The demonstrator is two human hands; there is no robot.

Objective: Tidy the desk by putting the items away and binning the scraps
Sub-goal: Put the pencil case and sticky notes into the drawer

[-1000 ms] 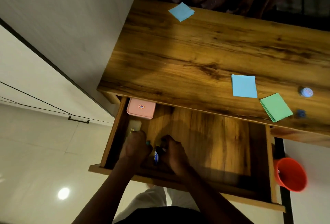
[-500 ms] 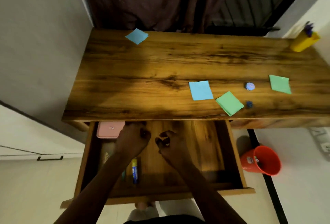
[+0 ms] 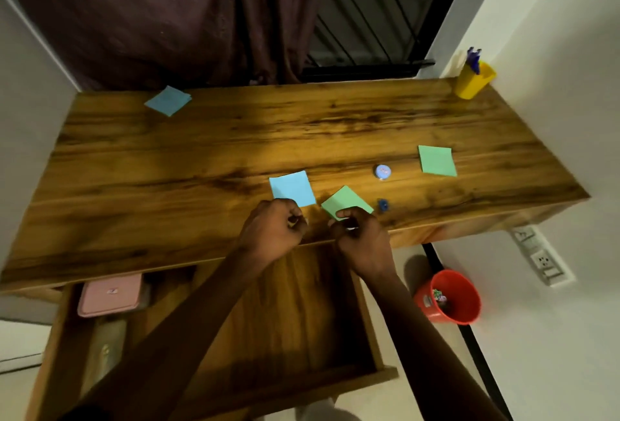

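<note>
Dim room, wood counter (image 3: 201, 152) w/ drawer (image 3: 302, 320) open below. Left hand (image 3: 271, 229) grip curled, contents unclear. Right hand (image 3: 362, 241) grip curled at green note (image 3: 349, 201), just 12 o'clock of it; pinch unclear. Risk: thin note cd skid off counter edge, or knuckles flick blue cap (image 3: 382, 204) at 3 o'clock.

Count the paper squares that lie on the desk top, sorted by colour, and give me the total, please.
Blue paper squares: 2
Green paper squares: 2
Total: 4
</note>
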